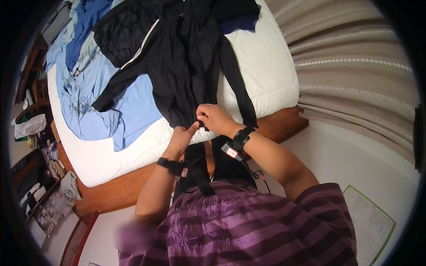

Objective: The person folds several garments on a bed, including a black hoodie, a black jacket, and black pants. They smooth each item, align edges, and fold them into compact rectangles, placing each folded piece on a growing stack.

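Note:
A black long-sleeved garment point(176, 73) lies spread on the bed, its hem towards me and its sleeves angled out to both sides. At the hem's lower middle, my left hand point(181, 139) pinches the black cloth, thumb extended. Close against it, my right hand point(218, 119) grips the same edge between curled fingers. The small piece of cloth between the fingertips is mostly hidden. Beyond the left sleeve lies a black puffy jacket point(123, 36) with a pale strip along its edge. Light blue fabric point(139, 99) with a floral pattern shows beneath the left sleeve.
White bedding point(269, 69) covers the bed, which has a wooden frame point(123, 189). Darker blue clothing point(83, 33) lies at the far left, and navy cloth point(238, 25) at the far right. Grey-beige curtains point(349, 66) hang on the right. Cluttered shelves point(33, 186) stand on the left.

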